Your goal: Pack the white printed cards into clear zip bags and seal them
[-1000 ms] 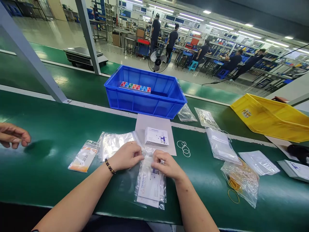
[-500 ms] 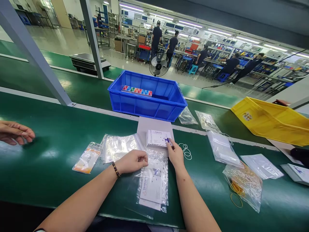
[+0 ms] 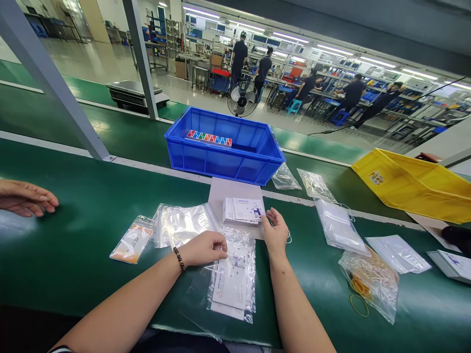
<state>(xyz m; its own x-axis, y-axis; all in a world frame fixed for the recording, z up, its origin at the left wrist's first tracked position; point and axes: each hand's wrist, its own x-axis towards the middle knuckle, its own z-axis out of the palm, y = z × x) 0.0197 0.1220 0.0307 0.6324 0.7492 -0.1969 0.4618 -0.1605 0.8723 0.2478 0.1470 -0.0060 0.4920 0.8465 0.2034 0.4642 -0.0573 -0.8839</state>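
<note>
My left hand [image 3: 204, 247] is closed in a pinch on the top edge of a clear plastic bag with printed cards inside [image 3: 232, 282], lying on the green belt. My right hand [image 3: 275, 230] reaches forward beside a small stack of white printed cards [image 3: 243, 210] resting on a grey sheet [image 3: 228, 189]; its fingers are curled over white rubber bands on the belt, and what it grips is hidden. A pile of empty clear bags [image 3: 182, 223] lies left of the cards.
A blue bin [image 3: 224, 147] stands behind the cards. Clear bags [image 3: 336, 223], a bag of rubber bands [image 3: 370, 282] and a yellow bag [image 3: 412, 181] lie to the right. A packed orange-and-white bag [image 3: 133, 240] lies left. Another person's hand [image 3: 25, 197] rests at the left edge.
My right hand left the bag, reached to the card stack, then shifted right onto the rubber bands. My left hand stayed on the bag. The other person's hand slid slightly rightward.
</note>
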